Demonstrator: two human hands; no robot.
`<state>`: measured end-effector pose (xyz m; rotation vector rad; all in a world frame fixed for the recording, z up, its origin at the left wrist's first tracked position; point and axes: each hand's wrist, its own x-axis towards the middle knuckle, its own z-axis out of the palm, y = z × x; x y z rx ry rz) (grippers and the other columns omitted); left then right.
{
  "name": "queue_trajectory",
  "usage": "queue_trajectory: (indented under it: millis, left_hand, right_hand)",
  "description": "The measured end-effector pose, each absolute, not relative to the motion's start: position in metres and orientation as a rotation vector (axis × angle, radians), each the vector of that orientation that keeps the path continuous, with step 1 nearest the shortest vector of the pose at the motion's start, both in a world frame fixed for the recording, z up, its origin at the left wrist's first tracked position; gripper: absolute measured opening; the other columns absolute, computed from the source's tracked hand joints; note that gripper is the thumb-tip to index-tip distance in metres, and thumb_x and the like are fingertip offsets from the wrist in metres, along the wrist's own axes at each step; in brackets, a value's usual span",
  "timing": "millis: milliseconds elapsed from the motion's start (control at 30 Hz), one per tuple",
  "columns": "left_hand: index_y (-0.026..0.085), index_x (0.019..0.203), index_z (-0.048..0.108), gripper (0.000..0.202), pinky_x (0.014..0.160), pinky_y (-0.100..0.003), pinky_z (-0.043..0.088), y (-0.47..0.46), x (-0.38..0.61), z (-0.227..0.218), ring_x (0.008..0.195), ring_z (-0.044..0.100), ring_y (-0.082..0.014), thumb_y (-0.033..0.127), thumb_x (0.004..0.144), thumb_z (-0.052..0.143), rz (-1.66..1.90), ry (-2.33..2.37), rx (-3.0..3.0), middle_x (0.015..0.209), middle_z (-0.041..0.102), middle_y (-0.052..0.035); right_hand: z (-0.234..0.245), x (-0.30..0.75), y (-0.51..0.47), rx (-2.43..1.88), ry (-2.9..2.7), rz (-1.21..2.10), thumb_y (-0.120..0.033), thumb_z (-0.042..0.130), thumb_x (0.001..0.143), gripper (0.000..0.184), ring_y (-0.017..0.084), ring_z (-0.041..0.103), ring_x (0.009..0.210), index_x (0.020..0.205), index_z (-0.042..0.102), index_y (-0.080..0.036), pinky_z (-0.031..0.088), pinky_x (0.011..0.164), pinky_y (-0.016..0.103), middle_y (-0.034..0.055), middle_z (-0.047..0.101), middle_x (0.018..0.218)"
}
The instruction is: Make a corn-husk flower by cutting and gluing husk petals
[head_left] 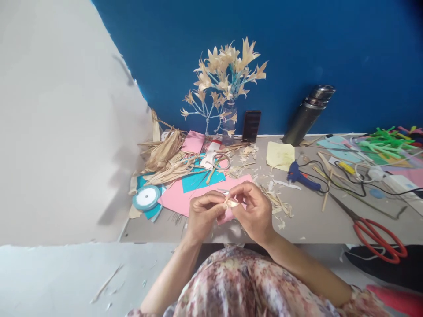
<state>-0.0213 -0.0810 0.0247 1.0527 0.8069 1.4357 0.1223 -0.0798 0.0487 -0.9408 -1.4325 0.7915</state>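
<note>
Close to the front edge of the table, my left hand and my right hand meet, both closed in a pinch on a small cream corn husk piece. Fingertips cover much of it, so its full shape is hidden. Beneath the hands lies a pink paper sheet, with a blue sheet partly over it. Behind stand husk flowers on blue-wrapped stems in a clear bottle. Dry corn husks are heaped to the left.
A teal ribbon spool lies at the left. To the right are a blue glue gun, red-handled scissors overhanging the front edge, cables, and a power strip. A thermos and a phone lean against the wall.
</note>
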Motion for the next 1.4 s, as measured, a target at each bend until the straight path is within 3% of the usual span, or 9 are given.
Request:
queue_trajectory:
  millis: [467, 567, 700, 867, 1000, 1233, 1400]
  left_hand:
    - [0.019, 0.07, 0.078, 0.007, 0.04, -0.022, 0.044, -0.081, -0.017, 0.012, 0.044, 0.052, -0.0074, 0.022, 0.072, 0.084, 1.502, 0.623, 0.954, 0.071, 0.065, -0.0017]
    - [0.019, 0.073, 0.079, 0.004, 0.039, -0.021, 0.042, -0.079, -0.02, 0.009, 0.044, 0.053, -0.0075, 0.02, 0.073, 0.083, 1.511, 0.579, 0.996, 0.071, 0.065, -0.0018]
    - [0.02, 0.076, 0.079, 0.004, 0.039, -0.021, 0.041, -0.078, -0.021, 0.007, 0.043, 0.054, -0.0075, 0.018, 0.074, 0.081, 1.472, 0.509, 0.988, 0.073, 0.065, -0.0017]
    - [0.019, 0.074, 0.077, 0.008, 0.037, -0.02, 0.039, -0.077, -0.02, 0.007, 0.039, 0.052, -0.0064, 0.022, 0.072, 0.084, 1.401, 0.455, 0.917, 0.072, 0.066, -0.0018]
    - [0.016, 0.072, 0.076, 0.015, 0.038, -0.022, 0.041, -0.076, -0.018, 0.007, 0.039, 0.054, -0.0075, 0.029, 0.073, 0.084, 1.331, 0.617, 0.904, 0.072, 0.066, -0.0021]
    - [0.014, 0.071, 0.074, 0.017, 0.044, -0.022, 0.043, -0.071, -0.011, 0.002, 0.044, 0.054, -0.0075, 0.029, 0.073, 0.082, 1.287, 0.89, 0.929, 0.076, 0.07, -0.0043]
    - [0.013, 0.074, 0.074, 0.021, 0.046, -0.021, 0.044, -0.069, -0.001, 0.002, 0.044, 0.054, -0.0086, 0.032, 0.072, 0.083, 1.185, 0.994, 0.885, 0.059, 0.065, -0.0019]
  right_hand:
    - [0.047, 0.119, -0.083, -0.919, -1.395, 0.908, -0.011, 0.066, 0.078, 0.014, 0.014, 0.053, 0.066, 0.085, 0.063, -0.022, 0.046, 0.064, 0.028, -0.0004, 0.062, 0.077]
    - [0.054, 0.121, -0.081, -0.922, -1.363, 1.119, -0.016, 0.067, 0.081, 0.012, 0.012, 0.055, 0.063, 0.09, 0.064, -0.022, 0.048, 0.061, 0.026, -0.0013, 0.065, 0.078]
    - [0.06, 0.127, -0.076, -0.891, -1.331, 1.144, -0.024, 0.067, 0.087, 0.008, 0.014, 0.061, 0.071, 0.095, 0.066, -0.022, 0.05, 0.066, 0.026, 0.0019, 0.072, 0.087]
    - [0.054, 0.138, -0.068, -0.862, -1.301, 1.196, -0.036, 0.06, 0.095, 0.019, 0.012, 0.053, 0.06, 0.089, 0.067, -0.02, 0.045, 0.059, 0.025, 0.0009, 0.069, 0.072]
    - [0.047, 0.145, -0.067, -0.958, -1.341, 1.204, -0.039, 0.054, 0.099, 0.024, 0.011, 0.047, 0.055, 0.095, 0.067, -0.019, 0.041, 0.054, 0.024, -0.0001, 0.066, 0.07]
    - [0.03, 0.175, -0.07, -1.035, -1.426, 1.216, -0.042, 0.057, 0.096, 0.027, 0.014, 0.058, 0.06, 0.091, 0.069, -0.018, 0.046, 0.059, 0.025, 0.0013, 0.067, 0.068]
    - [0.016, 0.2, -0.076, -1.017, -1.386, 1.329, -0.041, 0.06, 0.095, 0.028, 0.011, 0.047, 0.051, 0.082, 0.068, -0.018, 0.036, 0.051, 0.025, -0.001, 0.063, 0.059]
